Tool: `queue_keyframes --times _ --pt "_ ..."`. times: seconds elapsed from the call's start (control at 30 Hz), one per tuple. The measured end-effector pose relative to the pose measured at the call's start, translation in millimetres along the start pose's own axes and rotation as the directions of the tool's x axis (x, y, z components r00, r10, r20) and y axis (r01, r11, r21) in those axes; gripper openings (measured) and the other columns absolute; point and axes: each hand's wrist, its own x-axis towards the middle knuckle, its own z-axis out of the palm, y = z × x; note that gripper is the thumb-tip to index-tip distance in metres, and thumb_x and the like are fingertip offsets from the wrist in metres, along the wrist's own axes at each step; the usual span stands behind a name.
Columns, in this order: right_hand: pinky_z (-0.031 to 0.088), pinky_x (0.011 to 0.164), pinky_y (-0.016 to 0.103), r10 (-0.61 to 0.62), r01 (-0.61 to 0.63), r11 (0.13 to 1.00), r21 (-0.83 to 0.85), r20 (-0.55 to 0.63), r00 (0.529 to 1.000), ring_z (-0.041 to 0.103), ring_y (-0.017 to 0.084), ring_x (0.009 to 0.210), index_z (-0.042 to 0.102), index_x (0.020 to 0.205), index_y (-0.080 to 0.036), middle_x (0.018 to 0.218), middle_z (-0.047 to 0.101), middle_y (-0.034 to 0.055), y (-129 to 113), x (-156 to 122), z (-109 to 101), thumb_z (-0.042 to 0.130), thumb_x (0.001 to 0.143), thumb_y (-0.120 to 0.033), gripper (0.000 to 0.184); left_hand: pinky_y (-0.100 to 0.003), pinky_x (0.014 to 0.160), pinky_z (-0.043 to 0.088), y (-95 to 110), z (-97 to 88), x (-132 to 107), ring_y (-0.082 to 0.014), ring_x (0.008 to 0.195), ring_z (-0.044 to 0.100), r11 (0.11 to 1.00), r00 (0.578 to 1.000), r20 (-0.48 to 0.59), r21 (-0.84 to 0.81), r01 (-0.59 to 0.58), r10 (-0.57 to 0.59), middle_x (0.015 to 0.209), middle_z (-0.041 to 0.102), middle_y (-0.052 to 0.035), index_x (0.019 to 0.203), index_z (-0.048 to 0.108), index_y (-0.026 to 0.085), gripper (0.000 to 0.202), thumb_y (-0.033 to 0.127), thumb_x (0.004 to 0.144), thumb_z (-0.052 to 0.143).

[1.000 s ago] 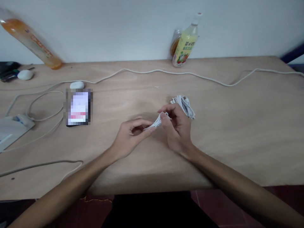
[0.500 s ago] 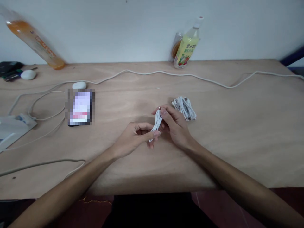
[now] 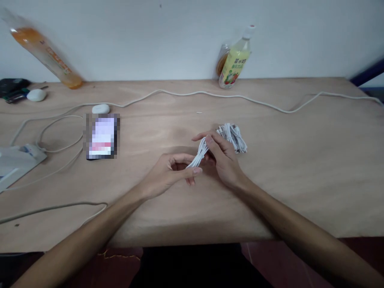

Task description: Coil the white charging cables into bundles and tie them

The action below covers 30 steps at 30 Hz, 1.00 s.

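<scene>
A coiled white cable point(image 3: 200, 154), bunched at its middle, is held between my two hands above the table. My left hand point(image 3: 171, 172) pinches its lower end between thumb and fingers. At the upper end, my right hand point(image 3: 223, 158) grips it with the thumb on top, and the index finger stretches out to the left. Just beyond my right hand lies a pile of similar white cable bundles point(image 3: 235, 138). Fingers hide both ends of the held cable.
A long white cord point(image 3: 183, 94) runs across the back of the wooden table point(image 3: 285, 172). On the left lie a phone point(image 3: 103, 136), a white case point(image 3: 101, 109) and a white power strip point(image 3: 18, 160). A yellow-green bottle point(image 3: 235, 60) and an orange drink bottle point(image 3: 48, 56) stand by the wall.
The held cable bundle has tilted further to the right, and its upper end sits deeper under my right thumb. My right hand has shifted slightly right; the pile stays put.
</scene>
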Motion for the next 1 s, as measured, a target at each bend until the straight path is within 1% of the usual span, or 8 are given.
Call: queue_keyframes --times 0.13,0.27,0.47,0.57,0.67,0.77,0.87,1.0 --pt "0.039 0.051 0.025 -0.010 0.010 1.000 0.009 0.001 1.000 0.045 0.012 0.057 0.079 0.106 -0.025 0.068 0.048 -0.0058 0.5 -1.1 0.4 0.066 0.103 -0.068 0.045 -0.028 0.070 0.055 -1.9 0.4 0.7 -0.0138 0.064 0.066 1.000 1.000 -0.029 0.013 -0.007 0.007 0.070 0.074 0.0011 0.103 0.085 0.016 0.021 0.031 0.090 0.084" --pt "0.040 0.052 0.027 -0.010 0.010 1.000 -0.016 -0.006 1.000 0.045 0.012 0.057 0.079 0.110 -0.024 0.068 0.048 -0.0056 2.5 -1.3 0.0 0.062 0.105 -0.070 0.049 -0.028 0.068 0.057 -4.0 1.5 1.3 -0.0131 0.062 0.065 0.999 0.998 -0.047 0.012 -0.035 0.036 0.071 0.074 0.0012 0.101 0.086 0.016 0.019 0.031 0.090 0.083" --pt "0.038 0.051 0.027 -0.036 0.035 0.999 -0.035 -0.022 0.999 0.043 0.012 0.056 0.079 0.108 -0.024 0.067 0.047 -0.0057 2.0 -1.8 0.0 0.063 0.106 -0.065 0.045 -0.027 0.071 0.059 -7.9 1.7 1.1 -0.0125 0.065 0.068 0.999 0.997 -0.071 -0.030 -0.041 0.039 0.084 0.081 -0.0018 0.103 0.086 0.016 0.022 0.032 0.088 0.088" --pt "0.037 0.050 0.028 -0.018 0.016 0.999 -0.042 -0.050 0.999 0.045 0.013 0.056 0.078 0.107 -0.024 0.069 0.049 -0.0048 0.2 -2.8 -0.2 0.062 0.105 -0.064 0.043 -0.030 0.072 0.061 -10.7 0.2 1.5 -0.0156 0.069 0.072 0.989 0.999 -0.045 -0.148 -0.023 0.016 0.095 0.085 -0.0084 0.098 0.085 0.015 0.029 0.044 0.094 0.084" --pt "0.036 0.048 0.027 0.007 -0.008 1.000 -0.022 -0.071 0.997 0.045 0.013 0.055 0.074 0.102 -0.024 0.070 0.050 -0.0042 -1.7 -3.2 -0.8 0.061 0.104 -0.063 0.041 -0.034 0.072 0.062 -12.7 -0.9 1.7 -0.0194 0.070 0.075 0.948 1.000 0.004 -0.318 0.021 -0.021 0.096 0.086 -0.0138 0.098 0.084 0.013 0.040 0.053 0.099 0.077" --pt "0.037 0.048 0.027 0.001 -0.002 1.000 -0.011 -0.090 0.996 0.047 0.014 0.056 0.072 0.098 -0.024 0.070 0.051 -0.0032 -2.8 -2.7 -1.3 0.059 0.103 -0.060 0.039 -0.034 0.074 0.061 -12.4 -0.5 1.0 -0.0192 0.072 0.076 0.923 0.999 0.028 -0.384 0.040 -0.031 0.101 0.086 -0.0153 0.100 0.084 0.012 0.034 0.046 0.098 0.080" --pt "0.034 0.047 0.028 -0.003 0.001 1.000 -0.014 -0.136 0.991 0.047 0.015 0.055 0.071 0.093 -0.024 0.068 0.051 -0.0023 -2.0 -1.2 -1.3 0.058 0.101 -0.058 0.037 -0.033 0.075 0.060 -11.0 0.2 -0.4 -0.0180 0.074 0.076 0.917 1.000 0.026 -0.398 0.018 -0.008 0.105 0.086 -0.0132 0.107 0.085 0.015 0.027 0.039 0.095 0.085" --pt "0.031 0.044 0.028 -0.015 0.016 1.000 0.000 -0.195 0.981 0.045 0.015 0.052 0.070 0.089 -0.024 0.066 0.049 -0.0026 0.5 1.0 -0.7 0.057 0.099 -0.055 0.035 -0.032 0.076 0.061 -10.3 -1.4 -1.1 -0.0173 0.075 0.075 0.936 0.999 0.033 -0.353 0.006 0.006 0.103 0.085 -0.0113 0.105 0.086 0.015 0.028 0.041 0.093 0.088"
